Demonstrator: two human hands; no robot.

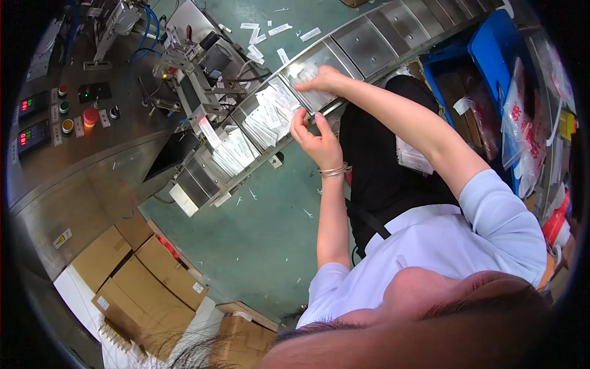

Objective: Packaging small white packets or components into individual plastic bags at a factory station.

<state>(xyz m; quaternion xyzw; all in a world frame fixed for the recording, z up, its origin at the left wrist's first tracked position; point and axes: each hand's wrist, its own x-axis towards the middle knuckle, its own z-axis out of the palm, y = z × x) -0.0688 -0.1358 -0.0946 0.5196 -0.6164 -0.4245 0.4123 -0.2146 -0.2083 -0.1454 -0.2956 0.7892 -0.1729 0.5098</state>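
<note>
A metal conveyor (369, 43) of shallow steel compartments runs diagonally from lower left to upper right. Several compartments hold piles of white sachets (270, 111). My right hand (324, 80) reaches over one compartment, with its fingers closed on a small stack of white sachets (304, 74) lying there. My left hand (316, 142), with thin bracelets at the wrist, hovers at the near edge of the conveyor beside the filled compartments. Its fingers are curled and apart, and nothing shows in it.
A packing machine (190, 80) with blue hoses and a control panel of buttons (74, 120) stands at the left. Cardboard boxes (147, 289) are stacked on the lower left. A blue crate (491, 49) and bagged goods (522, 129) sit at right. Loose sachets litter the green floor (264, 31).
</note>
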